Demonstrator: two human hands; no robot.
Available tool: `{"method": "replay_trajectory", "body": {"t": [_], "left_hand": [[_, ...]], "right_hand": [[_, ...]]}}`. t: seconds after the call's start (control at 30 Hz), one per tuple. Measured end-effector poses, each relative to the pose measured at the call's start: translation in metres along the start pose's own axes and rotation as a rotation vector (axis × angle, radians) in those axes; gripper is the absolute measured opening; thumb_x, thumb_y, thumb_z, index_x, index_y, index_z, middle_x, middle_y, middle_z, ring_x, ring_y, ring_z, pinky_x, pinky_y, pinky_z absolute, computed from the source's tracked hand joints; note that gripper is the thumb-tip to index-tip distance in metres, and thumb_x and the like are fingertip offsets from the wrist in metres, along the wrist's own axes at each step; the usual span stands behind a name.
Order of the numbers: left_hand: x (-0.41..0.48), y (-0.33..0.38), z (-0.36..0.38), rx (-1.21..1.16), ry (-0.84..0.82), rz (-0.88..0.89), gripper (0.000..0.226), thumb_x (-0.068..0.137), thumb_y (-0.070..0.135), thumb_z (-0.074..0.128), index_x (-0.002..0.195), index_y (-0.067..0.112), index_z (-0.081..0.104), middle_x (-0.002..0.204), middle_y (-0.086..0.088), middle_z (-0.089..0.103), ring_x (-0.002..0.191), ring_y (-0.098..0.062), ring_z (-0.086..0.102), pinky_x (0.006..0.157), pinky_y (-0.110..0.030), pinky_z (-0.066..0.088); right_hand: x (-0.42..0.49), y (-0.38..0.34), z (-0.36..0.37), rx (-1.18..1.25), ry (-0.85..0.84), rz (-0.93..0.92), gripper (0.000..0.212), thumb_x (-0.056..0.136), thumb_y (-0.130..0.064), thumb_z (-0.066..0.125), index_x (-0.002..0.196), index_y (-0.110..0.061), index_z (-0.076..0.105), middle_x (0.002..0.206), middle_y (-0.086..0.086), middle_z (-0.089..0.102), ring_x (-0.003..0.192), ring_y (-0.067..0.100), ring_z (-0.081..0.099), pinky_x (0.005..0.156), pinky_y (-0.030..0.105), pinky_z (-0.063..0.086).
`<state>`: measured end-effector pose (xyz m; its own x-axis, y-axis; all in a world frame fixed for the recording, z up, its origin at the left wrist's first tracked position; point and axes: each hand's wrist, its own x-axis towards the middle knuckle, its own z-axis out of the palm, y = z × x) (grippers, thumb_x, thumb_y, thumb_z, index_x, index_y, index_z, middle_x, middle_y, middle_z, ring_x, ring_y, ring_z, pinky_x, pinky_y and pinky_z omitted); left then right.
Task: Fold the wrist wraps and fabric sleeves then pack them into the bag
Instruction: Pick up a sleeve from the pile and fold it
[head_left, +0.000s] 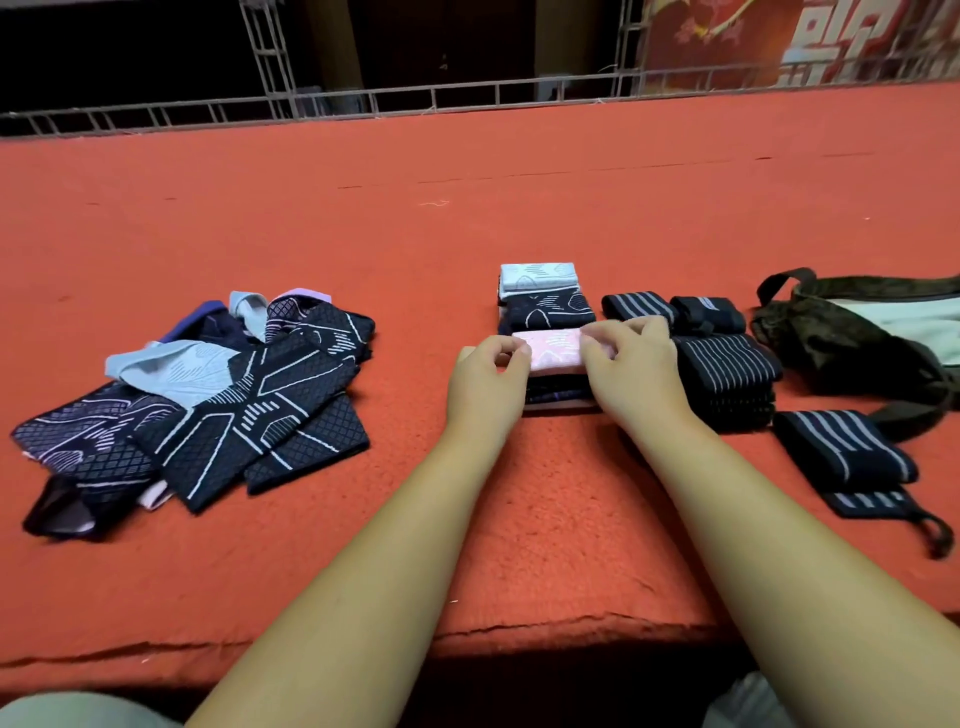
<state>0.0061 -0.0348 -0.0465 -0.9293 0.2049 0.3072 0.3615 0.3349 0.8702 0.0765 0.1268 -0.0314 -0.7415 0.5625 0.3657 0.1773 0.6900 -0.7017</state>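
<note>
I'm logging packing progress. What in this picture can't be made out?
Head view:
bag: right side cut off by the frame edge; contents unseen.
pink sleeve: ends covered by left hand and right hand; layers beneath uncountable.
unfolded pile: overlapping sleeves hide the count.

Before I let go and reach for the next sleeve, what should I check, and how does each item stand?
1. The pink sleeve is folded and lies on top of the near stack: ok.
2. The left hand and right hand each pinch an end of it: ok.
3. The loose sleeves at the left are all folded: not ok.
4. The nearest wrist wrap is fully tucked: not ok, its looped end lies loose.
5. The bag has its mouth open for packing: cannot tell.
</note>
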Motion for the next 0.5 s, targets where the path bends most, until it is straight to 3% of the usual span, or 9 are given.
{"method": "replay_trajectory", "body": {"t": [0.07, 0.17, 0.27, 0.37, 0.5], "left_hand": [[0.002, 0.001, -0.009, 0.0, -0.004, -0.003, 0.021, 0.096, 0.036, 0.06, 0.108, 0.031, 0.077, 0.107, 0.006, 0.073, 0.102, -0.011, 0.064, 0.096, -0.029, 0.049], [0.004, -0.001, -0.03, -0.013, 0.003, -0.047, 0.02, 0.095, 0.031, 0.059, 0.101, 0.027, 0.078, 0.09, 0.011, 0.074, 0.093, -0.023, 0.072, 0.09, -0.036, 0.056], [0.008, -0.01, -0.057, 0.023, 0.011, -0.09, 0.02, 0.097, 0.019, 0.059, 0.094, 0.031, 0.075, 0.087, 0.011, 0.073, 0.083, -0.019, 0.072, 0.079, -0.031, 0.054], [0.006, -0.019, -0.087, 0.078, 0.047, -0.118, 0.024, 0.092, 0.015, 0.06, 0.097, 0.032, 0.076, 0.09, 0.013, 0.073, 0.076, -0.012, 0.068, 0.072, -0.026, 0.048], [0.001, -0.034, -0.127, 0.201, 0.115, -0.082, 0.03, 0.087, 0.007, 0.06, 0.101, 0.027, 0.077, 0.101, 0.01, 0.074, 0.093, -0.013, 0.068, 0.087, -0.03, 0.051]], "right_hand": [[-0.002, -0.008, -0.006, 0.048, 0.05, -0.005, 0.032, 0.095, -0.039, 0.058, 0.122, -0.034, 0.074, 0.121, 0.001, 0.041, 0.113, 0.028, 0.056, 0.109, 0.041, 0.046], [-0.005, -0.024, -0.009, 0.113, 0.114, -0.021, 0.029, 0.096, -0.031, 0.061, 0.122, -0.025, 0.071, 0.124, 0.003, 0.041, 0.107, 0.017, 0.053, 0.102, 0.028, 0.042], [-0.011, -0.047, 0.0, 0.154, 0.103, -0.054, 0.022, 0.095, -0.022, 0.061, 0.115, -0.019, 0.071, 0.124, 0.005, 0.046, 0.101, 0.007, 0.046, 0.096, 0.019, 0.034], [-0.02, -0.071, 0.018, 0.16, 0.069, -0.125, 0.012, 0.093, -0.015, 0.061, 0.102, -0.018, 0.069, 0.117, 0.003, 0.049, 0.097, 0.01, 0.049, 0.094, 0.025, 0.037], [-0.033, -0.101, 0.051, 0.194, 0.004, -0.309, 0.01, 0.089, -0.009, 0.061, 0.096, -0.014, 0.066, 0.107, 0.006, 0.055, 0.098, 0.015, 0.053, 0.09, 0.025, 0.038]]}}
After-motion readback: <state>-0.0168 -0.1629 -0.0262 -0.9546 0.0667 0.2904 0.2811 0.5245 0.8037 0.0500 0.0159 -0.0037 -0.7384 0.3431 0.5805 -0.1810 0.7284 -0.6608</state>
